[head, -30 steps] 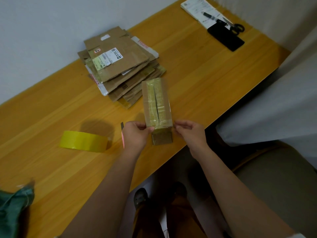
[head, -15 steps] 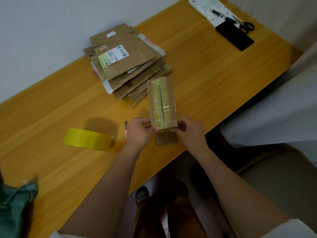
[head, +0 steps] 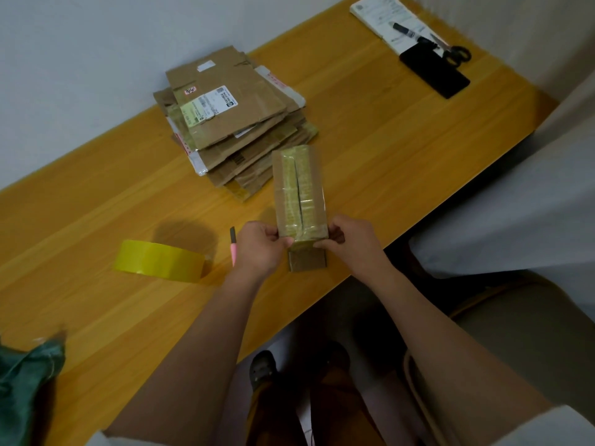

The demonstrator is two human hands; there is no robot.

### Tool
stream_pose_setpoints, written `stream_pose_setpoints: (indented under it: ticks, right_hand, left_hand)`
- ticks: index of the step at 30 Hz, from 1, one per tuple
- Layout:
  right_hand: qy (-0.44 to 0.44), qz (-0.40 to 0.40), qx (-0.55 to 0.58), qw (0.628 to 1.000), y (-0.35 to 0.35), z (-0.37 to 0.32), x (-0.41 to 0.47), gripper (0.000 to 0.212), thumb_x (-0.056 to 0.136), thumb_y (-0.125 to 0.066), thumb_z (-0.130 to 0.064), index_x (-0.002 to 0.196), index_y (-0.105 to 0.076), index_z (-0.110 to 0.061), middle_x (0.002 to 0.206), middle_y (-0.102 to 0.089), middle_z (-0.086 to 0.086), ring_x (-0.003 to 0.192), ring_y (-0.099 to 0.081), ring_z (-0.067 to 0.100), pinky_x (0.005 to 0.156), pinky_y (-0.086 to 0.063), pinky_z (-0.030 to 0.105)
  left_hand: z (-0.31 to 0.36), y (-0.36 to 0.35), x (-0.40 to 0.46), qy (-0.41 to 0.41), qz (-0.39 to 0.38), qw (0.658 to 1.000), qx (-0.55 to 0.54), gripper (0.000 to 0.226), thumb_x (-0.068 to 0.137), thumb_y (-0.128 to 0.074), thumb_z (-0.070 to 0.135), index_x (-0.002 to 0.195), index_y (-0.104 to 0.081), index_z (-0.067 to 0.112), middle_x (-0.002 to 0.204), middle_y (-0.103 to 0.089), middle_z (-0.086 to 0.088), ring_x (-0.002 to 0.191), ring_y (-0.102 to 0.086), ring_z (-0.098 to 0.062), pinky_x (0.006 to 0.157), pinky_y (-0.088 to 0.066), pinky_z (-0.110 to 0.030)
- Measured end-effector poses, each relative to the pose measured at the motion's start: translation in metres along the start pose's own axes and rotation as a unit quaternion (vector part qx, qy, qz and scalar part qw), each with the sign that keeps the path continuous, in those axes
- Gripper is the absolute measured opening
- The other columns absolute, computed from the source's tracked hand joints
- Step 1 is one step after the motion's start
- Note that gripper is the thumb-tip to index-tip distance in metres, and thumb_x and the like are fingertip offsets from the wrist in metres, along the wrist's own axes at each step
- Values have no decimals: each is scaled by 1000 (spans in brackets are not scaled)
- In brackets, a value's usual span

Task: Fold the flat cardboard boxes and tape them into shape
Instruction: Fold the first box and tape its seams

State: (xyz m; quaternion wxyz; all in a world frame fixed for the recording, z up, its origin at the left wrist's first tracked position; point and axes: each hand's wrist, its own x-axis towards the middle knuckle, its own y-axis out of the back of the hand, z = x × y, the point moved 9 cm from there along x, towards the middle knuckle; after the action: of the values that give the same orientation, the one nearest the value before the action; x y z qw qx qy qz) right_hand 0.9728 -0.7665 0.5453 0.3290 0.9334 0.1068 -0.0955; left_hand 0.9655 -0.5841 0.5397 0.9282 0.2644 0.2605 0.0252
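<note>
A narrow folded cardboard box [head: 299, 191] stands on the wooden table [head: 386, 149], its top seam running lengthwise under yellowish tape. My left hand [head: 260, 249] pinches the box's near left corner and my right hand [head: 347, 243] pinches its near right corner, thumbs pressing the taped near end. A stack of flat cardboard boxes [head: 231, 120] lies just behind it near the wall. A roll of yellow tape [head: 161, 260] lies on the table to the left. A pink-handled knife [head: 233, 246] lies beside my left hand.
Papers with a pen [head: 386, 19], scissors [head: 454, 51] and a black phone [head: 434, 74] sit at the far right end. Green cloth [head: 25, 381] lies at the near left edge. White fabric [head: 515, 220] hangs right of the table, whose front edge is close to me.
Both hands have closed in along the box's near end, from its outer sides to pinching the taped edge. The box stays in place; the view has shifted slightly.
</note>
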Motion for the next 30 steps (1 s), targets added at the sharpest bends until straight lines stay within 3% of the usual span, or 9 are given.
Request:
stream_pose_setpoints:
  ticks: [3, 7, 12, 14, 16, 19, 21, 25, 30]
  right_hand:
    - [11, 33, -13, 999, -3, -4, -2, 23, 83, -75, -15, 84, -53, -21, 82, -58, -9, 76, -56, 8, 67, -47, 19]
    - [-25, 18, 22, 999, -5, 7, -3, 23, 79, -78, -8, 86, -56, -15, 85, -62, -6, 79, -60, 11, 74, -53, 26]
    - [-111, -9, 105, 988, 6, 24, -6, 44, 90, -65, -6, 132, -56, -16, 125, -63, 3, 103, -63, 16, 87, -50, 29]
    - [-106, 36, 101, 989, 15, 17, -4, 35, 98, -57, -20, 132, -57, -14, 125, -63, 4, 107, -62, 17, 93, -51, 34]
    - [-96, 32, 106, 989, 12, 5, -2, 36, 98, -56, -30, 128, -60, -12, 118, -65, 0, 104, -61, 14, 90, -51, 32]
    - [-86, 20, 109, 990, 3, -5, -1, 29, 93, -64, -25, 117, -67, -9, 106, -69, 0, 90, -62, 9, 80, -53, 24]
    - [-90, 27, 116, 989, 2, -3, 3, 22, 92, -65, -19, 111, -68, -7, 102, -72, 4, 85, -66, 12, 80, -57, 30]
    - [-114, 10, 85, 990, 2, -2, 9, 20, 92, -66, -14, 108, -65, -4, 97, -71, 8, 78, -66, 16, 66, -54, 19]
    - [-166, -27, 116, 979, 3, 0, 6, 36, 84, -75, -24, 112, -65, -5, 103, -70, 7, 90, -68, 19, 84, -58, 38]
  left_hand:
    - [6, -3, -3, -22, 3, 1000, 18, 19, 86, -72, 9, 104, -74, 5, 96, -73, -3, 83, -66, -12, 77, -52, -25]
    - [10, 3, -10, -45, -13, 998, 43, 23, 84, -74, 18, 106, -75, 11, 99, -74, -2, 82, -65, -8, 76, -50, -24]
    - [-10, 21, -20, 40, 14, 996, -78, 80, 71, -83, 36, 138, -50, 8, 112, -69, -10, 101, -66, -23, 90, -55, -45]
    - [-14, 23, -22, 56, 23, 989, -132, 71, 74, -81, 32, 133, -54, 5, 108, -70, -10, 100, -67, -24, 89, -56, -44]
    - [-11, 19, -24, 62, 22, 983, -172, 43, 80, -77, 25, 114, -67, 1, 96, -71, -10, 93, -68, -23, 84, -58, -38]
    - [-7, 11, -19, 63, 22, 982, -178, 6, 82, -77, 15, 82, -72, 11, 82, -71, -6, 86, -69, -25, 79, -59, -34]
    - [-11, 10, -12, 77, 35, 980, -182, 12, 79, -78, 5, 75, -69, 11, 79, -70, -7, 81, -69, -25, 77, -59, -35]
    - [-11, 10, -5, 94, 40, 982, -157, 13, 78, -77, 0, 76, -65, 5, 85, -69, -15, 84, -69, -29, 80, -59, -40]
    - [-10, 10, 1, 102, -24, 986, -131, 4, 82, -75, 2, 83, -71, 1, 82, -69, -11, 82, -67, -27, 80, -59, -39]
